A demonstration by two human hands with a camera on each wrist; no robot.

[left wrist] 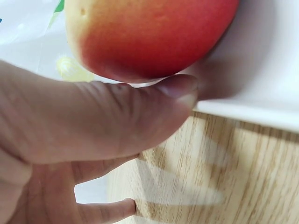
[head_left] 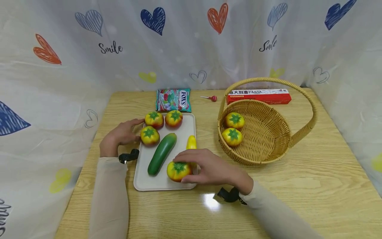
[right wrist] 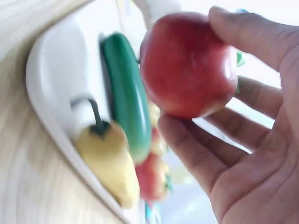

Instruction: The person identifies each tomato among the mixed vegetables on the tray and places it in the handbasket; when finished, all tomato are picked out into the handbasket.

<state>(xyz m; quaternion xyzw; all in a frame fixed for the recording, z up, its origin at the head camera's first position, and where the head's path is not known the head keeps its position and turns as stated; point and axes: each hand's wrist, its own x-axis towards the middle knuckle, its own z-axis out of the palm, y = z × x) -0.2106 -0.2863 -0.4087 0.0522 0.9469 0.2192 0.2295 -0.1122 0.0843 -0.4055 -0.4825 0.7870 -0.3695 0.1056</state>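
My right hand [head_left: 209, 167] grips a yellow-red tomato [head_left: 179, 171] with a green star-shaped calyx, thumb on one side and fingers on the other. In the right wrist view this tomato [right wrist: 187, 65] appears raised over the white tray [head_left: 182, 139]. Below it lie a green cucumber [head_left: 162, 154] and a yellow pepper [head_left: 191, 142], partly hidden by the hand in the head view. My left hand [head_left: 121, 134] is at the tray's left edge, fingers extended beside a near tomato [head_left: 150, 135]. Its thumb lies right at a tomato's [left wrist: 149, 37] underside. Two more tomatoes [head_left: 174, 118] sit at the tray's far end.
A wicker basket [head_left: 262, 132] with a tall arched handle stands right of the tray, two tomatoes [head_left: 232, 136] inside. Behind are a teal candy bag [head_left: 173, 99], a lollipop [head_left: 213, 98] and a red pasta box [head_left: 268, 97]. A printed curtain [head_left: 179, 56] borders the table.
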